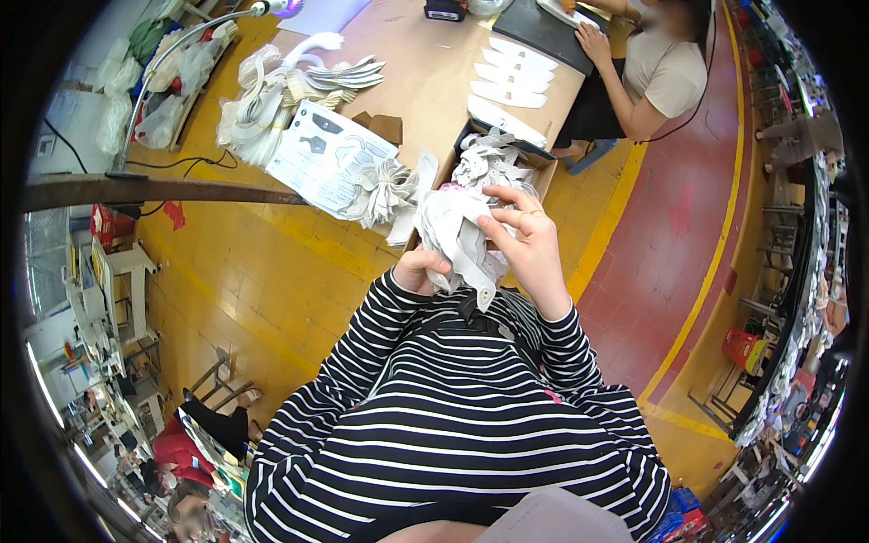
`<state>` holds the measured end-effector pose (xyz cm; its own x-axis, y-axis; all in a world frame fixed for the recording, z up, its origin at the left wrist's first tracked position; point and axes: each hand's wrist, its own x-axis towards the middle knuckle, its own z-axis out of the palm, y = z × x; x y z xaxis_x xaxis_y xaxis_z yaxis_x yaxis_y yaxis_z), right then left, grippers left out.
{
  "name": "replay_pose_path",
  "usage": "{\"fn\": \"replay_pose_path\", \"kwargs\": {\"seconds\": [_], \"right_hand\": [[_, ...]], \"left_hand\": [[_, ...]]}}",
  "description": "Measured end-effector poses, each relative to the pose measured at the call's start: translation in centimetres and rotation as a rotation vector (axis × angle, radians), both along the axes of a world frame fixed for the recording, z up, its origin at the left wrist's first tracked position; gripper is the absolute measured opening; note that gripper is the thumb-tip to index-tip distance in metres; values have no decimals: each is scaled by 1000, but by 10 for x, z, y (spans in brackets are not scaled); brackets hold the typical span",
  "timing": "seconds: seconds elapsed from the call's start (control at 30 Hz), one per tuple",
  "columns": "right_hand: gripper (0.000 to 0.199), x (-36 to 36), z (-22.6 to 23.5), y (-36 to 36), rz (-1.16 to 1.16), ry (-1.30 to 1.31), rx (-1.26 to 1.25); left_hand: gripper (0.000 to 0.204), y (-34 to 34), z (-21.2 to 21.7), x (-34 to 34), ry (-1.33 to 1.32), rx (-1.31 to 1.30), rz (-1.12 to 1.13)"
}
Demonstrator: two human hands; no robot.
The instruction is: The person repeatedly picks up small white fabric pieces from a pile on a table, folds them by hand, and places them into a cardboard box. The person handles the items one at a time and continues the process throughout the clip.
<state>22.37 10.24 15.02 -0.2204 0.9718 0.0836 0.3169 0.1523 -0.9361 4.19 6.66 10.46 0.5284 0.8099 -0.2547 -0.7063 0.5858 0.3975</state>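
A person in a striped top is holding a thick bundle of white die-cut pieces [457, 237] chest-high, just before an open cardboard box [540, 165]. The left hand [421, 268] is clenching the bundle from below; the right hand [528, 240] is pinching its top pieces. Many pieces are lying in the box, so sorting looks partway. Left of the box, a white printed sheet [321, 156] is lying on the table [425, 86].
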Motion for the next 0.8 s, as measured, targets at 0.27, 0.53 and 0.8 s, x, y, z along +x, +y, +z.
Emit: {"fn": "replay_pose_path", "kwargs": {"seconds": [0.27,0.53,0.8], "right_hand": [[17,1,1,-7,-109,247,-303],[20,-13,13,-23,-287,75,80],[23,-26,21,-46,91,-8,45]], "left_hand": [[60,6,4,3,31,-26,11],[59,5,6,15,102,68,60],[86,11,10,10,20,102,128]]}}
